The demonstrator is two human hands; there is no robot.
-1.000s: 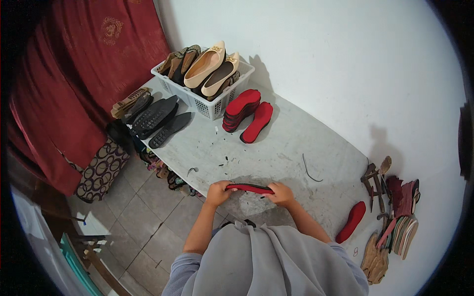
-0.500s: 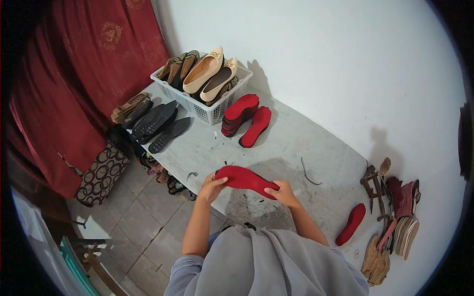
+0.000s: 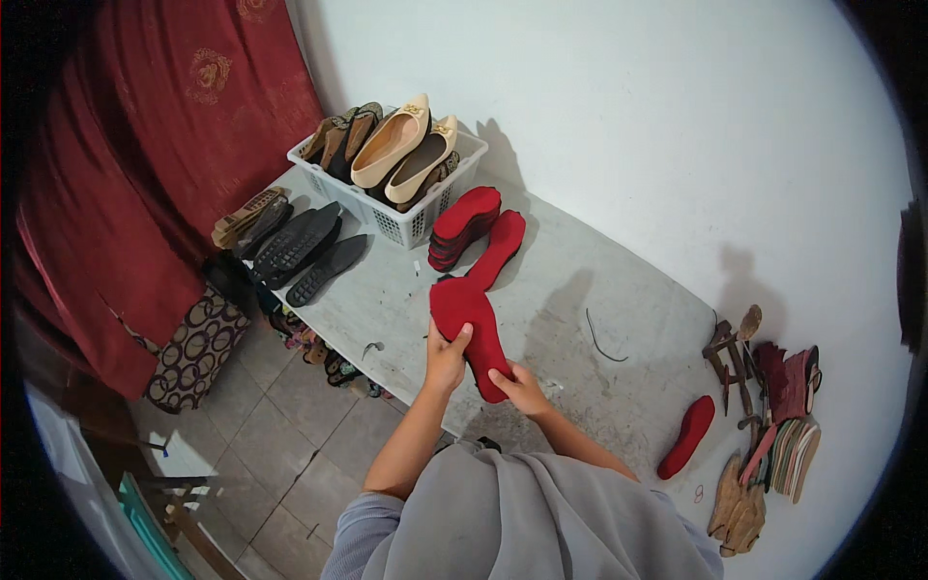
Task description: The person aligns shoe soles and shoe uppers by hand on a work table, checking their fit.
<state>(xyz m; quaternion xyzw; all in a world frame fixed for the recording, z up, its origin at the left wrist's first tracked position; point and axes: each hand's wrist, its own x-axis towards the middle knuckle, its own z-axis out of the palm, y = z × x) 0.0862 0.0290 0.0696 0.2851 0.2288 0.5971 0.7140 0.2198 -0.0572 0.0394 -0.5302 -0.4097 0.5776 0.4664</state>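
Note:
Between my two hands is a red shoe sole (image 3: 470, 324), held above the table with its wide end pointing away from me. My left hand (image 3: 447, 356) grips its left edge at mid-length, thumb on top. My right hand (image 3: 523, 391) pinches the near, narrow end, thumb on the red face. Just past it on the table lies another red sole (image 3: 503, 244), partly hidden by the held one. A stack of red soles (image 3: 464, 224) with dark edges stands beside that. A separate red sole (image 3: 688, 435) lies at the right.
A white plastic basket (image 3: 391, 229) of finished flat shoes stands at the far left. Black soles (image 3: 302, 242) lie beside it. Tools (image 3: 735, 362), wooden shoe lasts (image 3: 737, 512) and strips of material (image 3: 793, 454) sit at the right by the wall. A dark strip (image 3: 603, 338) lies on the table (image 3: 570, 319).
The held sole has turned from lying crosswise to pointing away from me, its wide end now farther out. My left hand moved forward and right; my right hand moved left.

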